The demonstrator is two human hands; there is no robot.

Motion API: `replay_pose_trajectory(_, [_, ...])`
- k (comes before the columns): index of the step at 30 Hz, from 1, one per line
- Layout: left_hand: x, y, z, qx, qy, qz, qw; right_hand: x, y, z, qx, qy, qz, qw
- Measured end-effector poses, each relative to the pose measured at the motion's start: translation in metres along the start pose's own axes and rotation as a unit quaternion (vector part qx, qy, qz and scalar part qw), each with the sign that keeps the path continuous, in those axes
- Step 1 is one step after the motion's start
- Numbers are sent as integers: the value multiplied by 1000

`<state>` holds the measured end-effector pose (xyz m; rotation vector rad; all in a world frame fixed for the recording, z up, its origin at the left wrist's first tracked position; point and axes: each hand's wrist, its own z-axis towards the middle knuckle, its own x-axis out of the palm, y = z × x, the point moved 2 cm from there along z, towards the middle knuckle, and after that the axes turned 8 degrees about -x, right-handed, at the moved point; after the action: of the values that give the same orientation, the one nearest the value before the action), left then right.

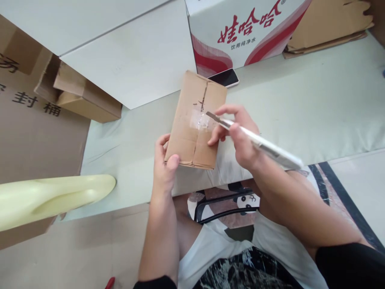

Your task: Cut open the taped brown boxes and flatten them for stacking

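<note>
My right grip (pixel 245 149) is closed on a slim white utility knife (pixel 267 145), my left grip (pixel 164 170) clamps a small brown cardboard box (pixel 187 141) over the pale-green desk (pixel 140 138), and this seems the slitting of clear tape (pixel 196 119), next calling for a shallow stroke.

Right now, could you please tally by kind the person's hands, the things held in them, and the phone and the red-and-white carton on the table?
Hands: 2, left hand and right hand
Held cardboard box: 1
Held cutter: 1
Phone: 1
Red-and-white carton: 1
Total: 6
</note>
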<state>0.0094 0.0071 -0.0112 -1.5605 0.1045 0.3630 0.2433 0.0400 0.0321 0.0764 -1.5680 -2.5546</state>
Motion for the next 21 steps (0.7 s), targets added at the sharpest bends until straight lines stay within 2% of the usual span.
replay_pose_trajectory(1, [4,-4,-3,19,-6,15,1000,0,-2,1,5,-56,-4,998])
replay_pose_trajectory(3, [12,-12,-10,50,-19,48,997,0,-4,2,15,-128,-17,992])
replay_pose_trajectory(6, [21,-23,-19,80,-45,102,991,0,-6,5,36,-173,-19,984])
replay_pose_trajectory(13, [24,-24,-22,89,-65,111,988,0,-13,6,63,-194,-68,977])
replay_pose_trajectory(21, [23,-22,-23,97,-66,106,987,4,-12,6,61,-209,-45,975])
